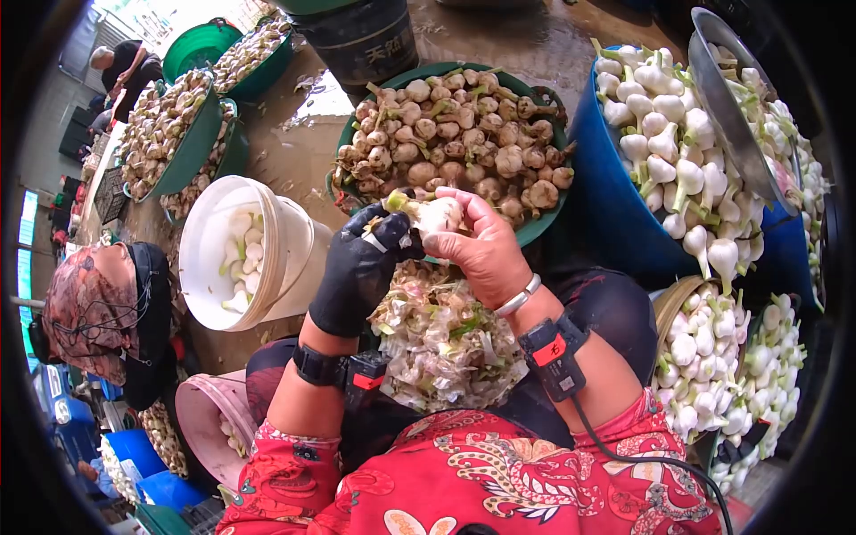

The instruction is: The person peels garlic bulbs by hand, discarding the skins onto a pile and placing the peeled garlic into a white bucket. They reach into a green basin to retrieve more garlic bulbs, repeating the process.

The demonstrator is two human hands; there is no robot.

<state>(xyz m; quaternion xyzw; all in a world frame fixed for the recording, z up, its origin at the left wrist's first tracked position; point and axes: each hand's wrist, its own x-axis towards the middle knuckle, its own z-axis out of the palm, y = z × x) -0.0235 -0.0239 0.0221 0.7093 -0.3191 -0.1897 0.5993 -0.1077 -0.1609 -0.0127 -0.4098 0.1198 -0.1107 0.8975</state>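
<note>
A pale garlic bulb (439, 217) with a short green stem is held between my two hands, above a heap of peeled skins (446, 343). My left hand (361, 267), in a black glove, has its fingers closed round the stem end. My bare right hand (481, 250) pinches the bulb from the right. Just beyond them stands a green tub (551, 223) of brownish unpeeled garlic (464, 134).
A white bucket (201, 259) with a few peeled bulbs stands at left, a pink bucket (192, 415) below it. Blue tubs (593, 214) of white garlic fill the right. A dark bucket (357, 45) is beyond. Other people (98, 303) are at left.
</note>
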